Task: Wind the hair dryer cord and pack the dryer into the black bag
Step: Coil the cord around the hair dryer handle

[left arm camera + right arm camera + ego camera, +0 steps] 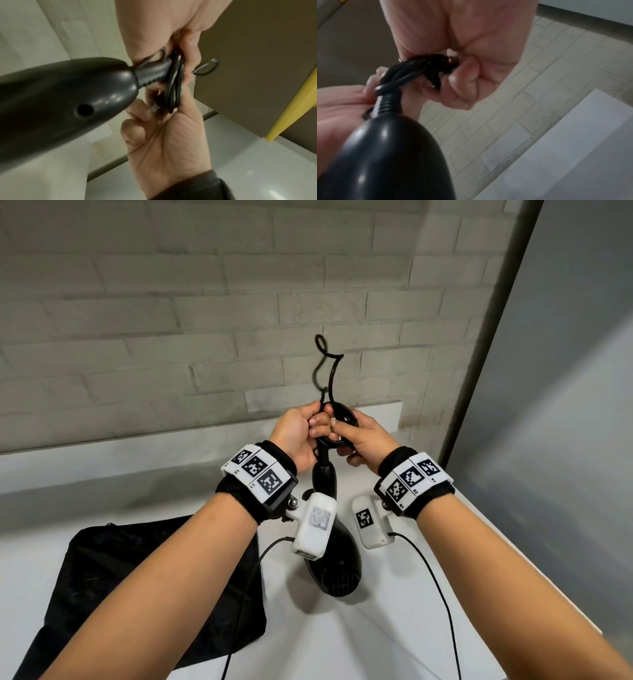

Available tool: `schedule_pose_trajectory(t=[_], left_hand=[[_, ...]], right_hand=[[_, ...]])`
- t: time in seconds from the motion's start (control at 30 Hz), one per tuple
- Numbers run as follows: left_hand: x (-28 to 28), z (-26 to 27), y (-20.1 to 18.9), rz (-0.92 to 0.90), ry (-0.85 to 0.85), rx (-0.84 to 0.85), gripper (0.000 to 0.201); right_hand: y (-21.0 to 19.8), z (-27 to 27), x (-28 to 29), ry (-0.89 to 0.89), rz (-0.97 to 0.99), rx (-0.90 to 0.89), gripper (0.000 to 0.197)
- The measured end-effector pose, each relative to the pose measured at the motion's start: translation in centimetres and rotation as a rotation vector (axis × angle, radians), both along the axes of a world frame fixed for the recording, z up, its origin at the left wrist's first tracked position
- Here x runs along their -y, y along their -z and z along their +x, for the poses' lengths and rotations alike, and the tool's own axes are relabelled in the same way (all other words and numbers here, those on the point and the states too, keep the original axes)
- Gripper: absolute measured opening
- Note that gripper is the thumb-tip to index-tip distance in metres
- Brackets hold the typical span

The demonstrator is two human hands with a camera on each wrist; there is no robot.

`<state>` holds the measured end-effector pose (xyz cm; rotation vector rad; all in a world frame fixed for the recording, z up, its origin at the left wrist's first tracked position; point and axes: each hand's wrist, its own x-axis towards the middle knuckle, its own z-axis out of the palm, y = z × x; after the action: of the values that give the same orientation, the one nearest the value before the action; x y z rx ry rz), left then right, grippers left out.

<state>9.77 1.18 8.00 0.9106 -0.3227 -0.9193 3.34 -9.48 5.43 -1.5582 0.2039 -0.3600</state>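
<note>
1. Two hands meet at the middle of the head view, raised above the worktop (394,628). The left hand (296,433) and the right hand (364,436) both have their fingers curled around the cord (342,419), which is already gathered into a small coil of several loops.
2. The grip of each hand is therefore closed on the cord, not released. In the left wrist view the loops lie bunched between the fingers, just past the ribbed sleeve where the cord leaves the handle.
3. The dryer (334,563) hangs below the hands, at the lower middle of the head view, with its handle pointing up toward the coil. Whether it touches the worktop I cannot tell.
4. One free piece of cord rises above the hands and curls against the brick wall (171,302). I judge that the winding step is in hand and is almost finished, because only this short piece is not yet in the coil.
5. The bag (113,570) lies flat on the worktop at the lower left of the head view, near the dryer but apart from it. Its opening is not visible.
6. The next move calls for bringing the free piece into the coil and keeping the loops firmly together, so that they do not spring open. After this, one hand must become free to open the bag.
</note>
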Motion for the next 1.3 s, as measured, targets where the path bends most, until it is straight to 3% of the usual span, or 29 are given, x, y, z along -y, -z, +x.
schedule_pose_trajectory(t=[0.17, 0.27, 0.37, 0.5, 0.57, 0.73, 0.8, 0.9, 1.0, 1.13, 1.23, 1.3], left_hand=[[-0.2, -0.1, -0.4, -0.03, -0.016, 0.006, 0.038], [-1.0, 1.0, -1.6, -0.125, -0.058, -0.024, 0.038], [-1.5, 1.8, -2.3, -0.143, -0.078, -0.018, 0.038], [-1.4, 1.2, -2.4, -0.116, -0.07, 0.039, 0.038], [-1.5, 1.0, -2.8, -0.127, -0.054, 0.063, 0.039], [-1.5, 0.7, -2.1, -0.091, -0.024, 0.066, 0.038], [-1.1, 0.4, -1.4, -0.065, -0.022, 0.06, 0.038], [-0.6, 0.0, -0.9, -0.032, -0.018, 0.052, 0.038], [-0.1, -0.2, -0.5, -0.026, -0.033, 0.037, 0.039], [-0.1, 0.4, -0.6, -0.033, -0.091, 0.02, 0.039], [-0.1, 0.5, -1.0, -0.038, -0.082, 0.018, 0.039], [-0.2, -0.1, -1.2, -0.028, -0.034, 0.047, 0.039]], right_hand=[[0.3, -0.2, 0.7, -0.091, 0.051, -0.034, 0.013], [1.9, -0.9, 2.2, -0.09, 0.029, -0.116, 0.021], [4.1, -1.1, 3.6, 0.029, -0.229, -0.266, 0.025], [5.6, -0.7, 4.3, 0.012, -0.561, -0.547, 0.019], [7.1, -1.0, 4.9, 0.016, -0.608, -0.688, 0.017], [7.4, -0.8, 5.4, 0.007, -0.821, -0.8, 0.02], [6.0, -0.1, 4.8, 0.047, -0.756, -0.658, 0.03], [2.9, 0.2, 2.9, 0.119, -0.367, -0.336, 0.026], [0.8, 0.2, 1.5, 0.074, -0.044, -0.128, 0.04], [0.7, 0.3, 0.8, -0.116, -0.06, -0.057, 0.043], [1.1, 0.7, 0.5, -0.051, -0.06, -0.048, 0.035], [1.1, 0.9, 0.2, 0.037, -0.189, -0.08, 0.035]])
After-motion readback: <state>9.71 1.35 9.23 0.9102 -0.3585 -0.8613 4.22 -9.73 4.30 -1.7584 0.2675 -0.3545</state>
